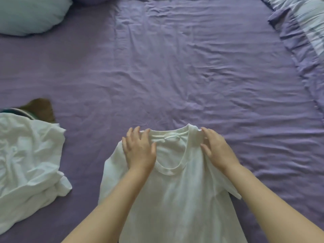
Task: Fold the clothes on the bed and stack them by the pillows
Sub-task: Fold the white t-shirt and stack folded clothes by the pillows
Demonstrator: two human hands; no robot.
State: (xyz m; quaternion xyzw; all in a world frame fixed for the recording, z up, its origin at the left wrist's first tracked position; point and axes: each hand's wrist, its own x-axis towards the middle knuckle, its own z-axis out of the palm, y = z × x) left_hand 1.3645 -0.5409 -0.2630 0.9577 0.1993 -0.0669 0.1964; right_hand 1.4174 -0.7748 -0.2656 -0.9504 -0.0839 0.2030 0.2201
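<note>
Pinching the right shoulder of a white T-shirt (177, 186), my right hand (216, 149) curls finger and thumb onto the cloth, while my left hand (139, 149) lies flat with straight, spread fingers on the left shoulder. I see the shirt laid front-up on the purple bed sheet (175, 67), collar pointing away from me. A crumpled white garment (28, 160) sits well to the left, over something brown (42, 108). A pale pillow (29, 14) lies at the far left corner.

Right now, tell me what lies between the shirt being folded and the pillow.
Only bare purple sheet between the shirt and the pillow, in the head view.
</note>
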